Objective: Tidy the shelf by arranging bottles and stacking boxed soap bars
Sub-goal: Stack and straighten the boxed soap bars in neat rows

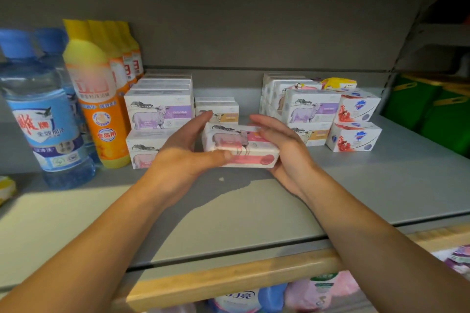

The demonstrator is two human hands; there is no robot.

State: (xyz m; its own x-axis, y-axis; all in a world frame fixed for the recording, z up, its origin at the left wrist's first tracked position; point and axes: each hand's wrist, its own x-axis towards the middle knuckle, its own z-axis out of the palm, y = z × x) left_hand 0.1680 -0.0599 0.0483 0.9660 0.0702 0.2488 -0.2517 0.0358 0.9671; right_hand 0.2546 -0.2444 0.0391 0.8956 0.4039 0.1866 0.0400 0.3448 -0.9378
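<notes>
At the far left the blue bottles (43,119) and the row of yellow-and-orange bottles (101,99) stand upright and already in line, so leave them be. Just right of them sits a two-high stack of boxed soaps (157,114), a purple-label box on top and a pink-label one beneath, with a lower tan-label box (218,112) behind the open gap in the middle. Your left hand (183,152) has its thumb laid along the front of the pink soap boxes (241,146) and its fingers reaching loosely over the back, so it steadies more than it clamps. The load looks like two pink boxes, one on the other, held above the grey shelf (356,185) in front of the gap; the motion blur makes the count uncertain. Your right hand (282,150) cups the right end, fingers nearly straight and pressing inward. Squeeze evenly from both ends so the upper box does not slide off the lower, keep the pair level, and lower it flat into the gap with the printed face forward. Square its front edge with the left stack, and do not nudge the purple, tan and red-label stacks (330,119) to the right as your right hand slips out.
</notes>
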